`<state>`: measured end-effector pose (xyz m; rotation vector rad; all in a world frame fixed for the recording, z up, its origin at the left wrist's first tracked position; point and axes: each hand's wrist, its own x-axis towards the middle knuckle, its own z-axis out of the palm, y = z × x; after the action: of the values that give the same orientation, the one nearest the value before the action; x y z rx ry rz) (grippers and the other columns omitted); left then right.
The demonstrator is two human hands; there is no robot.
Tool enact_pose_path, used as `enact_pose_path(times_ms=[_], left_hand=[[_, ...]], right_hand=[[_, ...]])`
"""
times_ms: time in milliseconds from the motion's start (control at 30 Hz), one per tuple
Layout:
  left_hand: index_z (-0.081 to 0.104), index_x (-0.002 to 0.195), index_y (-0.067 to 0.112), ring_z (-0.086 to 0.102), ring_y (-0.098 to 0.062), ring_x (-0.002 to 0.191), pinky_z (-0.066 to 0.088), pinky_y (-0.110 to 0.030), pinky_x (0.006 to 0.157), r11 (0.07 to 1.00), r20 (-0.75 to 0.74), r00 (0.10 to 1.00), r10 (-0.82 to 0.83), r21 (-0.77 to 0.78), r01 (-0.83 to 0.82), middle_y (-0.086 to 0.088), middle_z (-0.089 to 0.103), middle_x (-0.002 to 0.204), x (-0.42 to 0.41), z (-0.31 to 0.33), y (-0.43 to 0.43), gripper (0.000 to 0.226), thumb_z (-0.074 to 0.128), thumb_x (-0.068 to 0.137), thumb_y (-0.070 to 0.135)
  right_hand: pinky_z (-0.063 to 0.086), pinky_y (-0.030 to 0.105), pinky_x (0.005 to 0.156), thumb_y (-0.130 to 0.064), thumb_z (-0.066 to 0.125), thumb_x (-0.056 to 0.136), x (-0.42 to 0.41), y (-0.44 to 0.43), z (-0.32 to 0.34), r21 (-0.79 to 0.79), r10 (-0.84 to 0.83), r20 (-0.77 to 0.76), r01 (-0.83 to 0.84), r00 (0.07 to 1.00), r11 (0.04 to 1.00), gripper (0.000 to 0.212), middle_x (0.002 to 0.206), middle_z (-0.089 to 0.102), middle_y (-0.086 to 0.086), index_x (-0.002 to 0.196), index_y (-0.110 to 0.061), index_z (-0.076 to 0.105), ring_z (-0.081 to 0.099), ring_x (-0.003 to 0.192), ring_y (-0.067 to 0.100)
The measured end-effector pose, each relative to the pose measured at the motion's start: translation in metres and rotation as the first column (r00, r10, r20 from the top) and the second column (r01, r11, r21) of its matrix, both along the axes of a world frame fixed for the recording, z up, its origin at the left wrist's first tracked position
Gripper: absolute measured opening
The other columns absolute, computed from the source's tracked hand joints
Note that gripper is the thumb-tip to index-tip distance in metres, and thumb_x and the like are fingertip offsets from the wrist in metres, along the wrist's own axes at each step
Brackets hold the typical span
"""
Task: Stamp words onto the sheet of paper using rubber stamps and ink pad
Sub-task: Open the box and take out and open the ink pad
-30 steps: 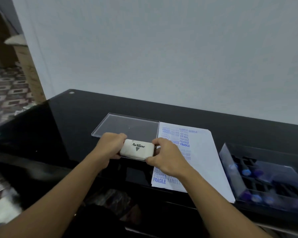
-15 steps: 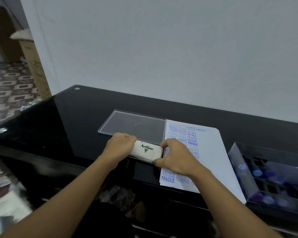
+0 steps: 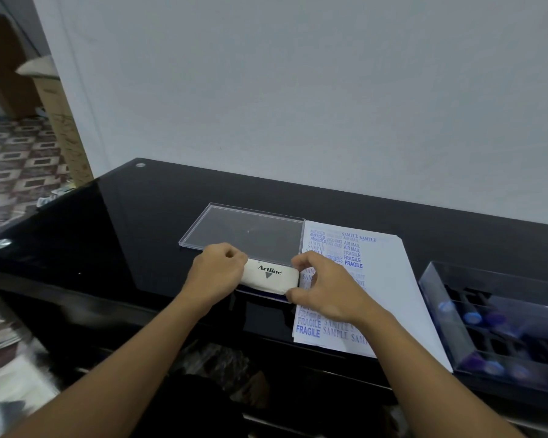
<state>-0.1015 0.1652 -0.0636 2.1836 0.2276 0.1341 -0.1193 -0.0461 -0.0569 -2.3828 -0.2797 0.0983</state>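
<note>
A white Artline ink pad (image 3: 271, 277) lies on the black table, with a dark blue edge showing under its lid at the front. My left hand (image 3: 217, 273) grips its left end and my right hand (image 3: 321, 287) pinches its right end with thumb and fingers. The sheet of paper (image 3: 389, 286) lies just right of the pad, covered with blue stamped words such as FRAGILE, SAMPLE and AIR MAIL. A clear box (image 3: 500, 324) at the right holds several rubber stamps with blue tops.
A clear plastic lid (image 3: 247, 229) lies flat behind the ink pad. The glossy black table (image 3: 124, 222) ends at a front edge near my arms, with shelves below. A grey wall stands behind; patterned floor lies at the left.
The ink pad has come down from a raised position to the table in front of the clear lid. Both hands stayed on its ends. A dark blue gap now shows under its lid.
</note>
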Motion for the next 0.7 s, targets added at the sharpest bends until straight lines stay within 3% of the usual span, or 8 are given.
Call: enact_pose_path(times_ms=[167,267,367,533,600,700], left_hand=[[0.064,0.092,0.005,0.062,-0.021,0.076,0.047,-0.035,0.070,0.992,-0.012,1.000,0.022,-0.120,-0.023,-0.001,0.066,0.080,0.001,0.002,-0.001,0.042,0.045,0.094,0.042],[0.062,0.098,0.005,0.065,-0.028,0.088,0.051,-0.043,0.078,0.985,-0.045,0.998,0.037,-0.167,-0.044,-0.008,0.069,0.093,0.001,0.005,-0.003,0.048,0.040,0.092,0.047],[0.067,0.096,0.013,0.065,-0.022,0.089,0.050,-0.041,0.080,0.982,-0.064,0.998,0.005,-0.189,-0.017,-0.002,0.071,0.095,0.000,0.007,-0.004,0.044,0.039,0.094,0.047],[0.066,0.098,0.015,0.065,-0.019,0.086,0.047,-0.039,0.075,0.976,-0.070,0.998,-0.005,-0.218,-0.010,0.004,0.071,0.092,-0.001,0.009,-0.003,0.041,0.037,0.100,0.043],[0.065,0.095,0.021,0.064,-0.015,0.083,0.045,-0.035,0.070,0.976,-0.082,0.997,-0.006,-0.218,-0.012,0.005,0.071,0.095,-0.001,0.009,-0.002,0.038,0.037,0.101,0.044],[0.065,0.093,0.021,0.064,-0.015,0.082,0.046,-0.035,0.070,0.979,-0.091,0.996,-0.002,-0.204,-0.017,0.005,0.071,0.095,0.000,0.008,-0.001,0.036,0.038,0.100,0.045]], right_hand=[[0.041,0.020,0.071,-0.034,0.071,0.086,0.006,-0.002,0.005,0.067,-0.038,-0.006,0.038,0.999,0.997,0.029,0.110,0.062,-0.015,0.112,-0.028,0.058,0.056,0.081,0.000],[0.043,0.023,0.072,-0.036,0.064,0.092,0.011,-0.001,0.011,0.080,-0.074,-0.009,0.074,0.997,0.994,0.015,0.100,0.064,-0.012,0.101,-0.024,0.060,0.059,0.085,0.004],[0.050,0.032,0.071,-0.038,0.056,0.096,0.015,0.003,0.015,0.126,-0.123,-0.017,0.124,0.992,0.984,0.023,0.093,0.067,-0.001,0.094,-0.016,0.061,0.060,0.078,0.012],[0.046,0.034,0.067,-0.043,0.046,0.098,0.025,0.010,0.015,0.198,-0.259,-0.054,0.265,0.964,0.944,0.048,0.099,0.069,0.015,0.097,0.002,0.060,0.053,0.068,0.017],[0.043,0.036,0.066,-0.041,0.043,0.098,0.031,0.012,0.015,0.210,-0.297,-0.086,0.309,0.951,0.928,0.046,0.090,0.067,0.018,0.089,0.002,0.057,0.050,0.067,0.020],[0.037,0.035,0.060,-0.033,0.044,0.098,0.037,0.012,0.014,0.246,-0.314,-0.178,0.351,0.933,0.904,0.029,0.079,0.057,0.011,0.081,-0.011,0.054,0.044,0.062,0.021]])
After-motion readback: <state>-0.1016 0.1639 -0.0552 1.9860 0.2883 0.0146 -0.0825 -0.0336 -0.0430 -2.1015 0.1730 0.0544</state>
